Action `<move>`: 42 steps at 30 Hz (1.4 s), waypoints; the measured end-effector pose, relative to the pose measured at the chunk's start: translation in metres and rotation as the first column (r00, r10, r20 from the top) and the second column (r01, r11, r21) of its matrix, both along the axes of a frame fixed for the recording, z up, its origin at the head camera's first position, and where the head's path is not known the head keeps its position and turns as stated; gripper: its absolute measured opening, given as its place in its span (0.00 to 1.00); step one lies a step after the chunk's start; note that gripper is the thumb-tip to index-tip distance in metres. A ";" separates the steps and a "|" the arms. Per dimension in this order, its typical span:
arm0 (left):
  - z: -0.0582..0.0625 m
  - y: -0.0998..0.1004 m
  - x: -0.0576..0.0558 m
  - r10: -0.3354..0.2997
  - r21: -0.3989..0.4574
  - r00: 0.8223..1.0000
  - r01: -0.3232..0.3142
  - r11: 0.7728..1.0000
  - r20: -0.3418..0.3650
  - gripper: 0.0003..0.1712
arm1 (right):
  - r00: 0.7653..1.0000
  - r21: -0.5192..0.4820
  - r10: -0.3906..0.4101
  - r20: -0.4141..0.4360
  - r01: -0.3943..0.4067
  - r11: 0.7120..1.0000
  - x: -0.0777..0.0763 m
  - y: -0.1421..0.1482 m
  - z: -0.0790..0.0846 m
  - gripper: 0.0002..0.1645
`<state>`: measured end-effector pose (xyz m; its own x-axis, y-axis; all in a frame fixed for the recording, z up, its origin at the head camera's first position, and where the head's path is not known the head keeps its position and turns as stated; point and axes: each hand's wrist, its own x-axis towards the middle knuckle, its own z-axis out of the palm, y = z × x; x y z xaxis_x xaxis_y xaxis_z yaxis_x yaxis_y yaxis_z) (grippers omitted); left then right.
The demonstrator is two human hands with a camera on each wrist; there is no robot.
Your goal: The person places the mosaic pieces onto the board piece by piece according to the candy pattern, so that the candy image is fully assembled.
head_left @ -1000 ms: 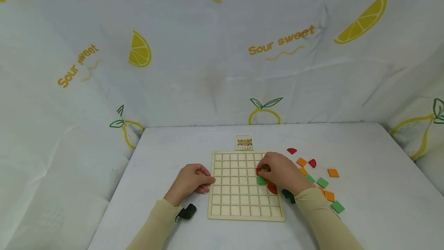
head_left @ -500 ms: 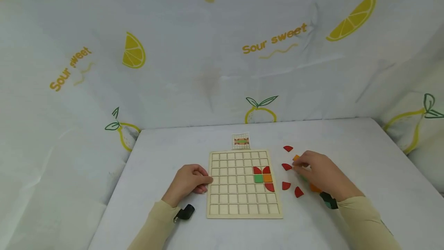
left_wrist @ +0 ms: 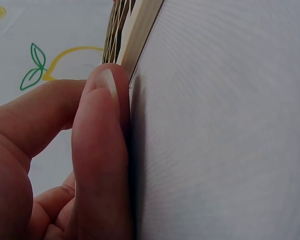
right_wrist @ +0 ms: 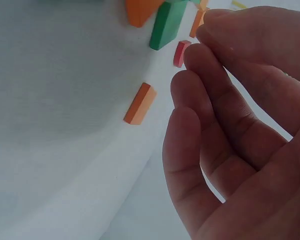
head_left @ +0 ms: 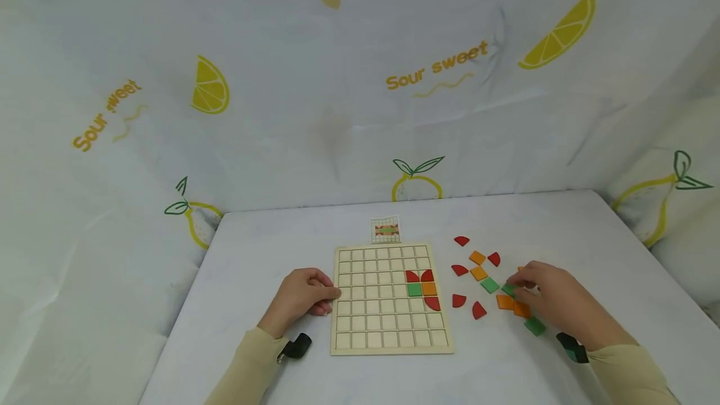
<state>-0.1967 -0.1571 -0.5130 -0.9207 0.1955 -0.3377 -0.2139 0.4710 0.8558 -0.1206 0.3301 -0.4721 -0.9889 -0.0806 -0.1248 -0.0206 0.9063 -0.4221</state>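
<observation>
My left hand holds the left edge of a pale wooden grid board, thumb against its side; the index fingertip is hidden in the left wrist view. Red quarter-circle pieces, a green tile and an orange tile sit in cells at the board's right side. My right hand hovers over loose pieces, thumb and index tips close together above a green tile. In the right wrist view nothing shows between the fingertips; a green tile stands apart from them.
Loose red quarter-circles, orange tiles and green tiles lie scattered right of the board. A small pattern card lies behind it. Beyond the white table hangs a lemon-print cloth.
My right hand has left the board's right side and moved right over the loose tiles. A red quarter-circle shows uncovered on the board. My left hand has stayed at the board's edge.
</observation>
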 end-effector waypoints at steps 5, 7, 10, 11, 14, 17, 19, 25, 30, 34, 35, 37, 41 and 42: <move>-0.001 0.001 0.000 -0.002 0.001 1.000 0.002 1.000 0.000 0.17 | 0.999 0.004 -0.016 0.035 0.016 1.000 0.008 0.002 0.000 0.10; -0.002 0.001 0.000 -0.001 0.001 1.000 0.001 1.000 0.000 0.17 | 0.999 0.014 -0.024 0.041 0.023 1.000 0.010 0.002 0.000 0.11; -0.002 0.001 0.000 0.000 -0.002 1.000 0.000 1.000 -0.002 0.18 | 0.999 0.027 -0.026 0.031 0.025 0.999 0.013 0.004 -0.001 0.11; -0.002 0.000 0.000 0.001 -0.003 1.000 -0.001 1.000 -0.003 0.18 | 0.999 0.031 -0.025 0.029 0.024 0.999 0.013 0.005 -0.001 0.11; -0.001 0.000 0.000 0.003 -0.005 1.000 -0.003 1.000 -0.004 0.18 | 1.000 0.029 -0.022 0.022 0.021 0.999 0.012 0.008 -0.001 0.12; 0.000 -0.001 -0.001 0.004 -0.005 1.000 -0.004 1.000 -0.003 0.18 | 1.000 0.023 -0.016 0.001 0.015 1.000 0.007 0.012 -0.002 0.12; 0.000 -0.001 -0.001 0.004 -0.004 1.000 -0.004 1.000 -0.004 0.18 | 1.000 0.019 -0.009 -0.026 0.009 1.000 0.003 0.013 -0.003 0.12; 0.000 0.000 0.000 -0.001 -0.003 1.000 0.001 1.000 -0.008 0.18 | 0.995 -0.020 0.024 -0.096 -0.026 0.999 -0.016 0.017 -0.007 0.12; 0.000 0.000 0.001 -0.007 0.004 1.000 0.007 1.000 -0.007 0.19 | 0.994 -0.036 0.053 -0.094 -0.057 0.998 -0.038 0.024 -0.008 0.20; 0.001 0.000 0.001 -0.008 0.008 1.000 0.008 1.000 -0.001 0.19 | 0.995 -0.020 0.064 -0.074 -0.066 0.998 -0.053 0.026 -0.014 0.26; 0.001 0.000 0.001 -0.009 0.008 1.000 0.009 1.000 -0.001 0.19 | 0.996 -0.017 0.064 -0.065 -0.065 0.998 -0.056 0.026 -0.015 0.27; 0.001 0.000 0.001 -0.010 0.005 1.000 0.010 1.000 0.001 0.19 | 0.997 -0.008 0.068 -0.046 -0.068 0.998 -0.061 0.026 -0.017 0.29; 0.001 -0.001 0.001 -0.011 -0.001 1.000 0.011 1.000 -0.004 0.18 | 0.997 -0.003 0.077 -0.030 -0.077 0.997 -0.068 0.026 -0.021 0.29; 0.001 -0.001 0.001 -0.009 0.000 1.000 0.009 1.000 -0.003 0.18 | 0.996 -0.003 0.080 -0.029 -0.080 0.997 -0.069 0.026 -0.022 0.28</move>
